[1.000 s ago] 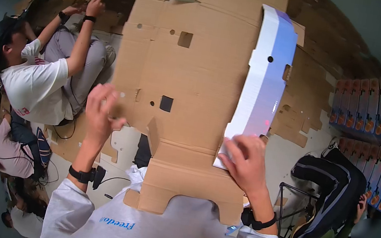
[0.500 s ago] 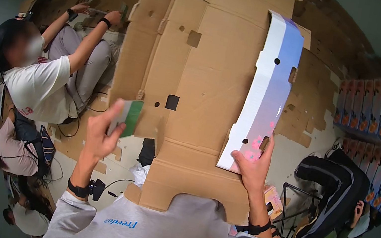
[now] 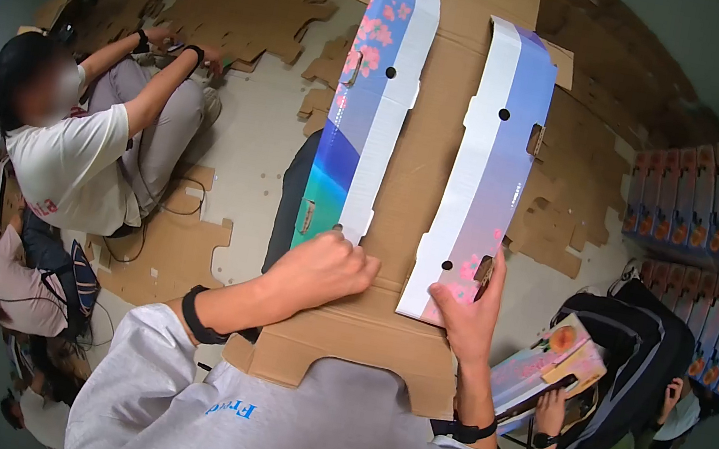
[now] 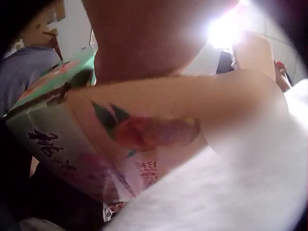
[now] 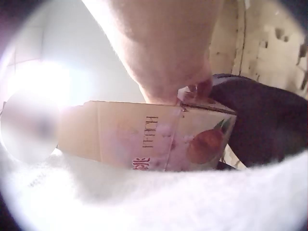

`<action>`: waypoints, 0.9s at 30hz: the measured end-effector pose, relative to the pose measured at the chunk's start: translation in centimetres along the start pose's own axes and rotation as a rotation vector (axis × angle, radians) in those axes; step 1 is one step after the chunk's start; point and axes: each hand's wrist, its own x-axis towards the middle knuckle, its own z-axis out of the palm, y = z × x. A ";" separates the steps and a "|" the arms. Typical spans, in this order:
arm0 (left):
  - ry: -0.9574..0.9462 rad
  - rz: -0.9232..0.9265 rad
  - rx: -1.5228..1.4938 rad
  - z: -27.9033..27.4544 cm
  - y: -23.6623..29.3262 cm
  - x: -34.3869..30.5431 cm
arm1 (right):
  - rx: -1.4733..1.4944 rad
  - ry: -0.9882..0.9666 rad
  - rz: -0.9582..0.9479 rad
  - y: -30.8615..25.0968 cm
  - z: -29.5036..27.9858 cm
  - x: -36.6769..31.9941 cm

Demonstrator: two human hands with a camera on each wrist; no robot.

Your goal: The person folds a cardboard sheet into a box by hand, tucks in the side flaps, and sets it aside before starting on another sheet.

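Open floor (image 3: 255, 140) lay left of the cardboard sheet (image 3: 413, 186). The left hand (image 3: 323, 271) gripped the left flap (image 3: 370, 103), fingers curled; the right hand (image 3: 465, 314) pinched the right flap (image 3: 495, 152).

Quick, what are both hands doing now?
Left hand: curled at the left flap's lower end; grip cannot be told.
Right hand: pinches the right flap's lower end.

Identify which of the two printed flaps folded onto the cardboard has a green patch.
The left flap, whose lower end by the left hand turns green; the right flap is white and pale purple.
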 end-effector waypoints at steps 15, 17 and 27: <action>0.250 -0.162 -0.760 -2.2 -1.5 -8.8 | 0.019 0.163 -0.169 2.8 -0.4 -0.5; 0.373 -0.138 -0.775 0.3 -2.1 -8.9 | -0.026 0.137 -0.271 2.5 -0.8 0.2; 0.707 -0.438 -0.602 3.3 -0.7 -7.2 | 0.096 0.157 -0.074 1.3 -0.8 0.2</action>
